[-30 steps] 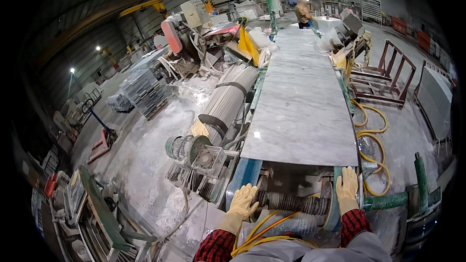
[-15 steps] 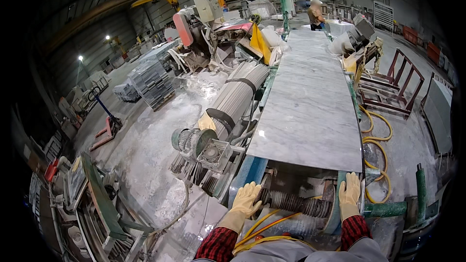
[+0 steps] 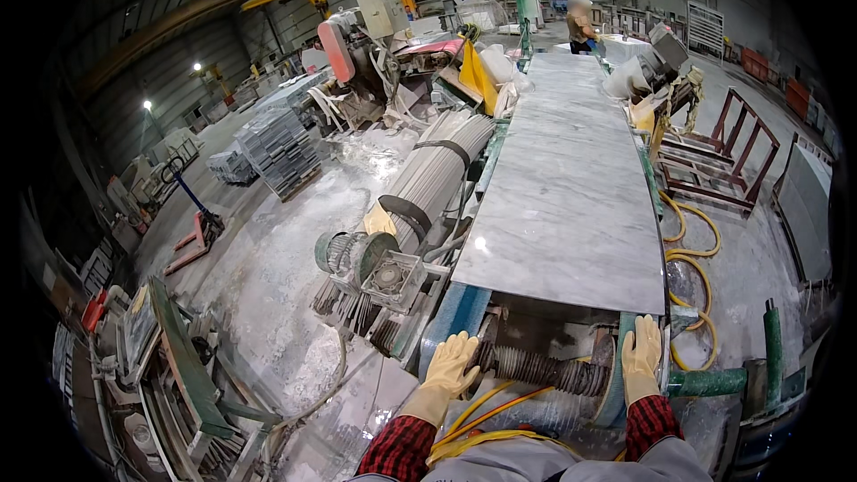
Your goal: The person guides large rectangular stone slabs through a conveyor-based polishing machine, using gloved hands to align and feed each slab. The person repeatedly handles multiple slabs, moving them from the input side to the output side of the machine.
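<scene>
Head view: one long grey stone slab (image 3: 571,178) lies flat on a machine bed, its long axis running straight away from the person, near short edge just above the hands, far end toward a second person (image 3: 582,22) standing well away. One ribbed roller (image 3: 540,368) lies crosswise below the slab's near edge, between the two hands. Two hands, both in pale yellow gloves: left hand (image 3: 451,364), fingers spread flat and grasping nothing, rests on the blue-green frame rail (image 3: 453,317) beside the roller's left end; right hand (image 3: 642,357), fingers straight and flat, presses against the frame at the roller's right end, just under the slab's corner. Yellow hoses (image 3: 692,250) coil on the floor to the right; one grey motor (image 3: 344,252) sits left of the bed
</scene>
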The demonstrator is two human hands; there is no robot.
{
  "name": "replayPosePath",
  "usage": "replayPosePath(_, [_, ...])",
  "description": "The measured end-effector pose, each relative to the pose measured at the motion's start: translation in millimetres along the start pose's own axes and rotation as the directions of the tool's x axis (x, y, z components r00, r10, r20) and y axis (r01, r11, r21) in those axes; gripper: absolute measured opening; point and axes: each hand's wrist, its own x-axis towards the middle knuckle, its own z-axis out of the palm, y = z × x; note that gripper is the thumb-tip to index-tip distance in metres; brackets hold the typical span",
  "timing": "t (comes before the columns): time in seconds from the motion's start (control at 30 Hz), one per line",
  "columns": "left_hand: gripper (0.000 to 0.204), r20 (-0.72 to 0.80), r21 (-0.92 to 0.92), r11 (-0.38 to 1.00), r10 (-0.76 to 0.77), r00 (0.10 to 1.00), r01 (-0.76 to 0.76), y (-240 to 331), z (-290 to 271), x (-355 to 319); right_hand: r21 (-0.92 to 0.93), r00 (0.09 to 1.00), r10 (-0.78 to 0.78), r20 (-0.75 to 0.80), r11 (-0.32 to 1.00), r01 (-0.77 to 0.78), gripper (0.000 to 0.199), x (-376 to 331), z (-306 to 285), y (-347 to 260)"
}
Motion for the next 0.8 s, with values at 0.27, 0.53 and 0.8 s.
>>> replayPosePath(0.27, [0.074,0.043,-0.039,0.999,-0.016,0.999,0.018,-4.0,4.1,-3.8,0.02,1.0,-0.013,-0.024,1.0,0.013,0.045,-3.3,1.7,1.0])
replayPosePath(0.53, [0.072,0.047,-0.023,0.999,-0.022,0.999,0.023,7.9,-9.2,-8.8,0.037,0.999,0.039,0.026,0.999,-0.04,0.043,-6.5,-4.6,1.4])
replayPosePath(0.8, [0.066,-0.112,-0.039,0.999,0.031,0.993,-0.036,-0.9,8.7,-15.7,0.054,0.999,0.027,0.029,0.998,-0.029,0.044,-9.1,-5.5,-1.8])
